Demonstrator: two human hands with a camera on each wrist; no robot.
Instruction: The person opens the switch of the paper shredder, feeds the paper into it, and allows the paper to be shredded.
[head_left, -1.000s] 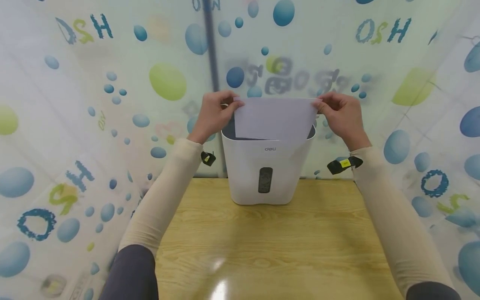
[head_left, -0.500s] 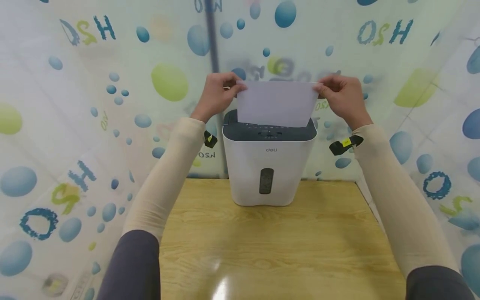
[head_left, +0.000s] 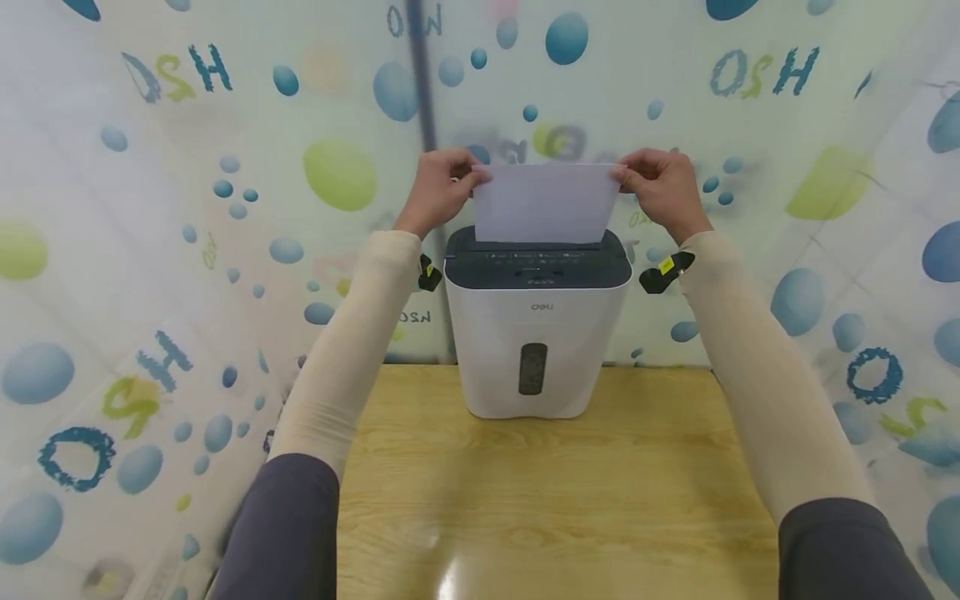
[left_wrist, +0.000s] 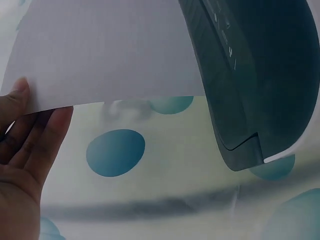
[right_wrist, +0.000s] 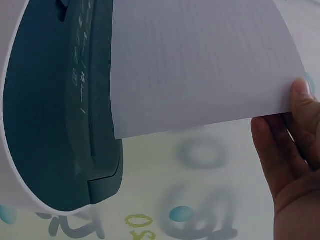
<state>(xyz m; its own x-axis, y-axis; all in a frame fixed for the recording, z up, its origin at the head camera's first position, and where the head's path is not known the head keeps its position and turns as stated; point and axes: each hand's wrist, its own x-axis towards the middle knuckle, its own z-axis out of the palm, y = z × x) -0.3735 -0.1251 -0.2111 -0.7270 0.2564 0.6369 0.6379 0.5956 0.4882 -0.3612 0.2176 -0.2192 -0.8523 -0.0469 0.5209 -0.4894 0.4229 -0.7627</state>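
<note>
A white sheet of paper (head_left: 546, 204) stands upright over the dark top of a white paper shredder (head_left: 536, 350) marked "deli". My left hand (head_left: 444, 190) pinches the sheet's upper left corner between thumb and fingers. At the opposite upper corner, my right hand (head_left: 662, 190) pinches the paper the same way. In the left wrist view, the lower edge of the paper (left_wrist: 115, 55) meets the rear of the shredder's dark lid (left_wrist: 280, 75). The right wrist view shows the bottom edge of the paper (right_wrist: 200, 70) along the lid's back strip (right_wrist: 102, 100), with printed symbols beside it.
The shredder stands near the back edge of a wooden table (head_left: 555, 500). Behind and on both sides hangs a curtain (head_left: 247, 125) with blue and green drops and letters. Each wrist carries a small black strapped camera (head_left: 667, 273).
Both hands lifted the paper from in front of the lid, uncovering its dark top. Then the right hand moved slightly left, and the paper's lower edge came level with the lid's rear.
</note>
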